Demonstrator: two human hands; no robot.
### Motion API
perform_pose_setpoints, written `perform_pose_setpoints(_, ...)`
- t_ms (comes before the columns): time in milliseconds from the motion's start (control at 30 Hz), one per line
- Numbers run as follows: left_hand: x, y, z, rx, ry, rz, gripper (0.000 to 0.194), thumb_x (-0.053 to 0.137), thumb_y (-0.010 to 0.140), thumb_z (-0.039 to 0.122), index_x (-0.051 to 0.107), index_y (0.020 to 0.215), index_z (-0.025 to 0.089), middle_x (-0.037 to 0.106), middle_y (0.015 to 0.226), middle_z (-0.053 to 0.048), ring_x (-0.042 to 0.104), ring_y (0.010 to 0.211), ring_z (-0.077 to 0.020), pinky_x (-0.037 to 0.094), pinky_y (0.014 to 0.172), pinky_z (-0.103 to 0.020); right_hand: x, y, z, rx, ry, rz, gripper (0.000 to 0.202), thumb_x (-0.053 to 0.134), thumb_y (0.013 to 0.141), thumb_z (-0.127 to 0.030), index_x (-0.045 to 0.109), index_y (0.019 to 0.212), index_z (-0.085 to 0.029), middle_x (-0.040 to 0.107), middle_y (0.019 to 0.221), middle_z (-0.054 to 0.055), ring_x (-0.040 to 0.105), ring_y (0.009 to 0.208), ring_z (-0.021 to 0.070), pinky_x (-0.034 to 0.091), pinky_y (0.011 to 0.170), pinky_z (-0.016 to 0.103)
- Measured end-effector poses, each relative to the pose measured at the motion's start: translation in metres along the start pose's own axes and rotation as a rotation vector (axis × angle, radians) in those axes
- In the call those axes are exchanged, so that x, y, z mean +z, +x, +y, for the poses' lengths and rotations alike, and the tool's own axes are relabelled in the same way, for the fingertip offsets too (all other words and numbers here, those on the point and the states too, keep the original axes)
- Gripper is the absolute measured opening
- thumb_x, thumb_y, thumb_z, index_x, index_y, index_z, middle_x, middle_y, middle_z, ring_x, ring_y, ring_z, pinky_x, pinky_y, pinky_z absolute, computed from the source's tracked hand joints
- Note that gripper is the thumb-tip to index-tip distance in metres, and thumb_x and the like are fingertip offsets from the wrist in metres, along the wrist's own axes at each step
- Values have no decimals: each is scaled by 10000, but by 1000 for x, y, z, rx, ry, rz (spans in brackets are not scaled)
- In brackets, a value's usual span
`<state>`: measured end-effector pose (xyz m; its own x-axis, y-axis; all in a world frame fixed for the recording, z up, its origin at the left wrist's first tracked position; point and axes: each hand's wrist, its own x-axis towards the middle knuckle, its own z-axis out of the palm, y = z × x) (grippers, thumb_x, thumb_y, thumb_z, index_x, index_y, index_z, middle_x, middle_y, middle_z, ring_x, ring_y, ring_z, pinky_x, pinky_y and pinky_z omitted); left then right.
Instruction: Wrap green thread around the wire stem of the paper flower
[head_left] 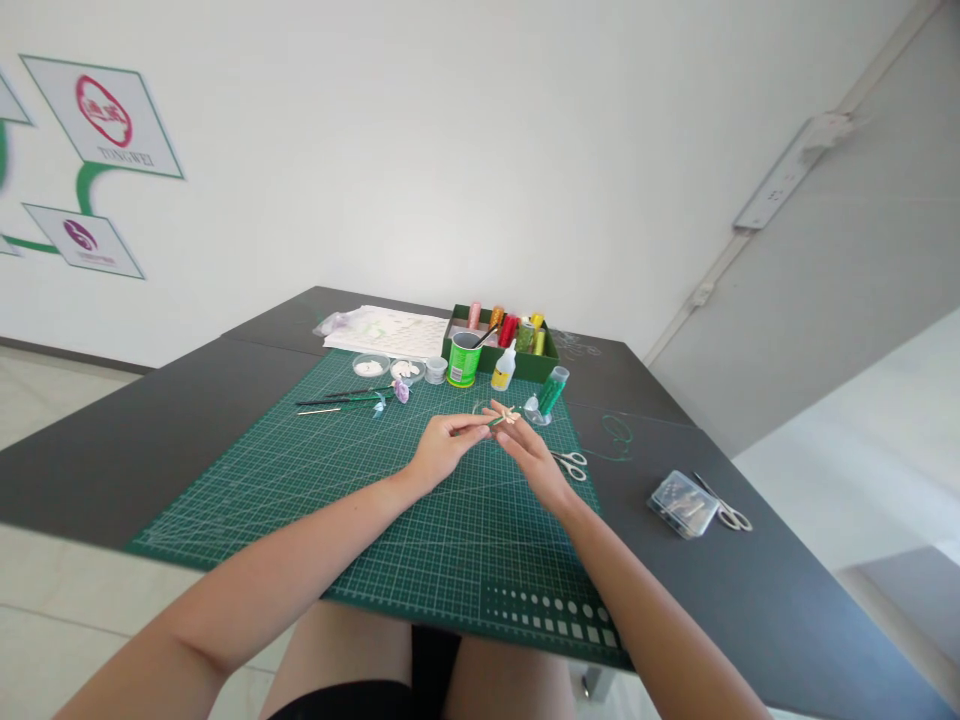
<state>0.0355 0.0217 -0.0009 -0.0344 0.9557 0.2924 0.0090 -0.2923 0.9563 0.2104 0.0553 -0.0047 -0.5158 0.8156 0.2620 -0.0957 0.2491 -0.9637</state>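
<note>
Above the green cutting mat point(300, 520), both hands meet near the middle. My left hand point(444, 448) is closed, its thumb and fingers pinching a thin green stem point(496, 421). A small pale flower point(511, 415) sits at the stem's right end, against the fingers of my right hand point(531, 455). The right hand's fingers are bent around the flower and touch it; their exact grip is too small to tell. White-handled scissors point(574, 466) lie just right of the right hand, partly hidden by it. A green thread spool point(553, 390) stands tilted behind them.
Behind the hands are a green can point(463, 362), a glue bottle point(504, 368), a box of spools point(546, 366) and shallow dishes point(370, 368). Stems with a purple flower point(401, 390) lie at left. A clear case point(683, 504) and more scissors point(732, 517) lie at right.
</note>
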Motion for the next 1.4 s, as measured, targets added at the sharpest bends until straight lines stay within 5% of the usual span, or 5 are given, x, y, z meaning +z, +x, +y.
perform_pose_setpoints(133, 2, -1, -1, 28, 66, 8, 299, 701, 805, 338, 814, 1021, 165, 810, 944, -78, 742, 880, -251, 557, 836, -345, 8, -4, -3, 94, 134, -20, 581, 641, 903, -501, 529, 1431, -288, 721, 1114, 67, 722, 779, 192, 588, 793, 393)
perform_pose_setpoints(233, 2, -1, -2, 24, 73, 13, 301, 690, 811, 333, 811, 1030, 164, 809, 947, -78, 738, 864, -242, 554, 820, -336, 6, -4, 2, 149, 31, 27, 537, 584, 919, -517, 547, 1368, -226, 607, 676, -40, 421, 373, 84, 369, 394, 230)
perform_pose_setpoints(533, -5, 7, -13, -39, 292, 98, 259, 672, 832, 318, 789, 1002, 162, 784, 804, -48, 696, 709, -195, 527, 685, -297, -2, -6, -3, -55, -656, -24, 313, 403, 997, -350, 683, 1046, -217, 493, 587, -37, 413, 474, 138, 322, 533, 272)
perform_pose_setpoints(1033, -5, -3, 2, 103, 792, -264, 153, 662, 873, 265, 807, 902, 305, 793, 872, 29, 688, 778, -188, 423, 692, -269, -25, -13, -47, -62, -401, 141, 366, 649, 857, -483, 838, 890, -172, 523, 535, 2, 381, 519, 126, 305, 504, 267)
perform_pose_setpoints(1400, 2, -16, 11, 267, 698, -498, 149, 656, 891, 237, 788, 947, 276, 786, 917, 0, 703, 852, -186, 461, 774, -270, -50, -1, -25, -17, -474, 232, 385, 651, 850, -495, 835, 928, -165, 581, 549, 2, 446, 538, 142, 344, 509, 269)
